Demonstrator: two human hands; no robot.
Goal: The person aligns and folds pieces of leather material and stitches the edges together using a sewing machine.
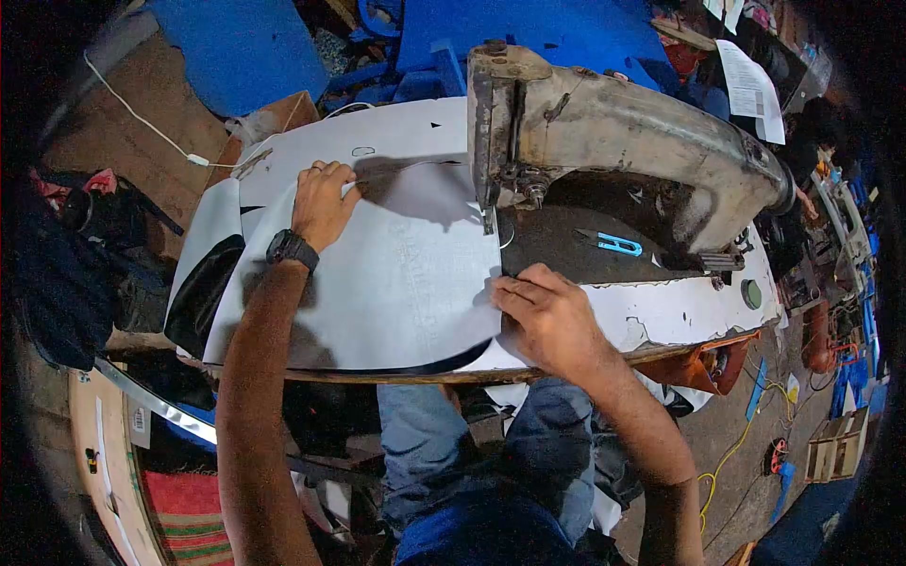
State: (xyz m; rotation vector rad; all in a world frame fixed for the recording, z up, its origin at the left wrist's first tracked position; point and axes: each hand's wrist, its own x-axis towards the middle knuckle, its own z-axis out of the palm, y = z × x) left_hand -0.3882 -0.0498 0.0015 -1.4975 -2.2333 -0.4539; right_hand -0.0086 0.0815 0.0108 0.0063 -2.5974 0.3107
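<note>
A large white sheet [406,274], dark along its curved near edge, lies on the sewing machine's table. Faint raised or printed marks run down its middle. My left hand [324,203], with a black watch on the wrist, rests on the sheet's far left part, thumb apart from the bent fingers. At the right edge of the sheet, my right hand [543,311] has its thumb and fingers pinched together on it. The worn sewing machine [642,132] stands beyond, its needle area [488,212] by the sheet's right edge. Whatever lies beneath the sheet is hidden.
Blue-handled thread snips [612,243] lie on the dark machine bed under the arm. A round green piece [751,293] sits at the table's right. A white cable [142,123] runs at the far left. Dark bags [71,264] lie on the left.
</note>
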